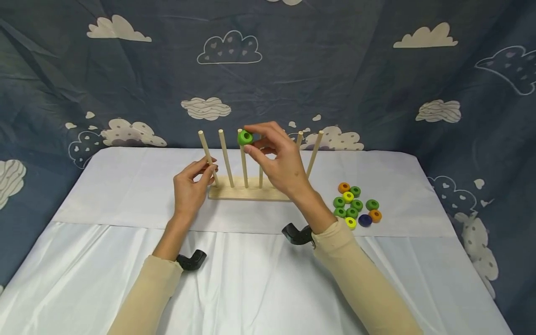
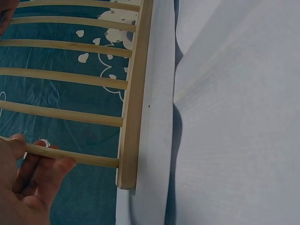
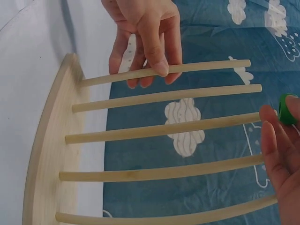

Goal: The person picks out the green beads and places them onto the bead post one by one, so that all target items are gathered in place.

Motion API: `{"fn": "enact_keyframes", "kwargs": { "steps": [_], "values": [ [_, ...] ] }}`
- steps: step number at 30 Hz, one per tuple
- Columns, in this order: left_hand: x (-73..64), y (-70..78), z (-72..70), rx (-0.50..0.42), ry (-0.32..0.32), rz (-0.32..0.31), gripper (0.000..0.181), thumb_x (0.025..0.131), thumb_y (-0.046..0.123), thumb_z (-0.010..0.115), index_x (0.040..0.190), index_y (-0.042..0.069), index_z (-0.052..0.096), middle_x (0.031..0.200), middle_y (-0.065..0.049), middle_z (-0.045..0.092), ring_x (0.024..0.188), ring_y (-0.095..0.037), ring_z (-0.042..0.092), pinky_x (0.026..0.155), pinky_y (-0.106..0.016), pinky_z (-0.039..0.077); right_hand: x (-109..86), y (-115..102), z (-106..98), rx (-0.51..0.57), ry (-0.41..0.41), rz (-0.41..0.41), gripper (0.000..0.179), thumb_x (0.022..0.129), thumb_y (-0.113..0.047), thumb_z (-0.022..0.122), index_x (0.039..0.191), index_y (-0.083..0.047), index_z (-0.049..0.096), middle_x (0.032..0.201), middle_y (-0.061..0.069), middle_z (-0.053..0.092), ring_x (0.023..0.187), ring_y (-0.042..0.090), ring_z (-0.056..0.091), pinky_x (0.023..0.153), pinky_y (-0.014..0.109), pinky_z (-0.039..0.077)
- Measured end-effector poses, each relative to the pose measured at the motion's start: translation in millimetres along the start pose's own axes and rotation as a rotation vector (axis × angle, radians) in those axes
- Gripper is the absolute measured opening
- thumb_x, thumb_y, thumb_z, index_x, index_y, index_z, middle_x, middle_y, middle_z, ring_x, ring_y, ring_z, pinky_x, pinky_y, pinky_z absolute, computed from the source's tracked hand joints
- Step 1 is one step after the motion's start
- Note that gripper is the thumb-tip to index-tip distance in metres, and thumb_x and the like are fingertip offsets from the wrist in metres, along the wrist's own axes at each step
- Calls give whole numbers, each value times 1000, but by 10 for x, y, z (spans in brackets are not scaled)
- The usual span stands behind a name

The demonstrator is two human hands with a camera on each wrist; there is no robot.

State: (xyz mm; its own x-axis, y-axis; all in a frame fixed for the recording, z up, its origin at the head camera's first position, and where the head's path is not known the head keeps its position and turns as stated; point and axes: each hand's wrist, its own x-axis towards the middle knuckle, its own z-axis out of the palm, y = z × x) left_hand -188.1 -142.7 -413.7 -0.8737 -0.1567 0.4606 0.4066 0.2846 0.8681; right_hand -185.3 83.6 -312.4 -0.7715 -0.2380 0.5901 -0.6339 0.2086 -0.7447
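Note:
A wooden rack [image 1: 247, 193] with a row of upright pegs stands on the table. My left hand [image 1: 190, 186] pinches the leftmost peg [image 1: 203, 141] between thumb and fingers, partway up its length; the left wrist view also shows this grip on the peg [image 2: 93, 160]. My right hand [image 1: 282, 160] holds a green bead [image 1: 245, 137] between thumb and index finger. The bead is at the top of the third peg from the left, its hole facing the head camera. In the right wrist view the green bead [image 3: 287, 109] sits right by that peg's tip.
Right of the rack lies a loose group of beads: several green ones [image 1: 372, 204], yellow ones [image 1: 348, 197], orange ones [image 1: 375, 216] and a dark blue one [image 1: 365, 220]. A white cloth [image 1: 243, 274] covers the table. A dark cloud-patterned curtain [image 1: 293, 79] hangs behind.

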Motion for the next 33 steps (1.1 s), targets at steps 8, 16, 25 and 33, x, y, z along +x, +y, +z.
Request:
{"fn": "enact_keyframes", "kwargs": {
  "steps": [8, 16, 25, 33],
  "values": [
    [1, 0, 10, 2, 6, 5, 22, 96, 8, 74, 117, 3, 79, 100, -21, 77, 87, 4, 69, 76, -30, 69, 36, 26, 31, 20, 25, -14, 39, 94, -5, 76, 132, -2, 66, 117, 13, 64, 92, 22, 74, 80, 21, 64],
    [-1, 2, 0, 10, 9, 13, 22, 96, 9, 74, 116, 3, 79, 100, -22, 77, 86, 5, 69, 76, -31, 69, 74, 44, 72, 48, 57, -27, 35, 96, -4, 74, 130, -1, 67, 115, 14, 63, 85, 25, 75, 78, 22, 65],
    [-23, -4, -8, 13, 11, -5, 23, 95, 10, 75, 117, 3, 79, 100, -20, 77, 87, 1, 70, 76, -31, 69, 101, 39, 121, 18, 80, -24, 31, 96, -5, 74, 127, -3, 69, 114, 12, 64, 79, 22, 76, 72, 24, 66],
    [-8, -10, 15, 7, 9, -5, 22, 96, 10, 74, 117, 3, 79, 100, -21, 77, 89, -7, 73, 78, -32, 69, 122, 18, 134, -46, 105, -34, 30, 95, -7, 75, 125, -4, 71, 111, 12, 65, 73, 21, 73, 69, 23, 65]
  ]
}}
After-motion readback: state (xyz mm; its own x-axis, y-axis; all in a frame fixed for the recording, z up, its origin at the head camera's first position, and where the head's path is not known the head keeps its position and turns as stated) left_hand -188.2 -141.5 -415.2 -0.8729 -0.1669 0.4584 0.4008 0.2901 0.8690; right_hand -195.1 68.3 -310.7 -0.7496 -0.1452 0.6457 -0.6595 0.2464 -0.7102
